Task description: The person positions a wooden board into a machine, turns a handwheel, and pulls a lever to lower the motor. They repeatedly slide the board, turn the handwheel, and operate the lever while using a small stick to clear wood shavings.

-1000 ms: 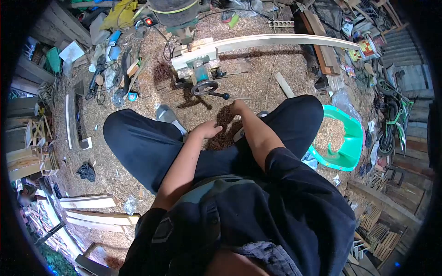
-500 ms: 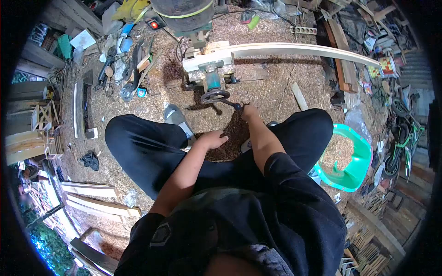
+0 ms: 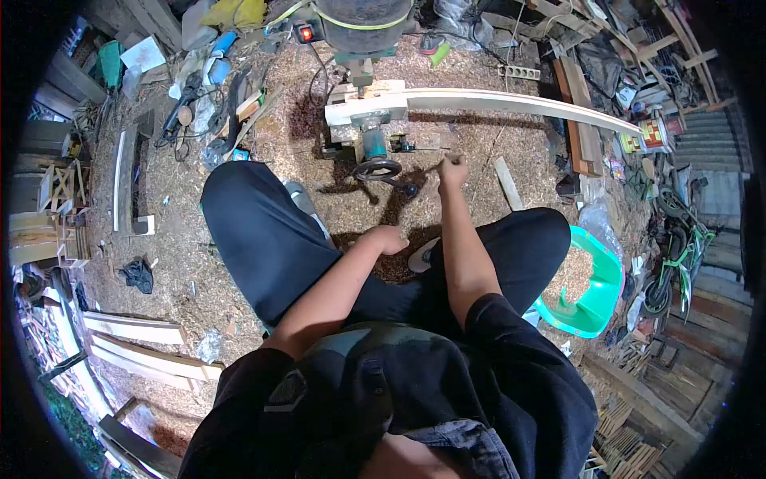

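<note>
A bench drill-type machine stands in front of me, with a black handwheel (image 3: 377, 169) and a ball-ended crank lever (image 3: 410, 190) on its front. A long pale wooden board (image 3: 511, 102) lies across its bed and reaches far to the right. My right hand (image 3: 453, 171) is right of the lever, apart from the ball, with its fingers curled in; whatever they may hold is hidden. Between my knees hangs my left hand (image 3: 384, 238), palm down with loosely bent fingers, and nothing shows in it.
To my right stands a green plastic tub (image 3: 594, 307) with wood shavings. A loose wood strip (image 3: 507, 184) lies on the shavings-covered floor. Stacked boards (image 3: 152, 343) are at left, a power switch with a red light (image 3: 306, 33) up front, and a small green motorbike (image 3: 678, 259) at far right.
My right hand has moved away from the ball-ended lever, forward and to the right. My left hand has shifted slightly right. The head view has shifted a little.
</note>
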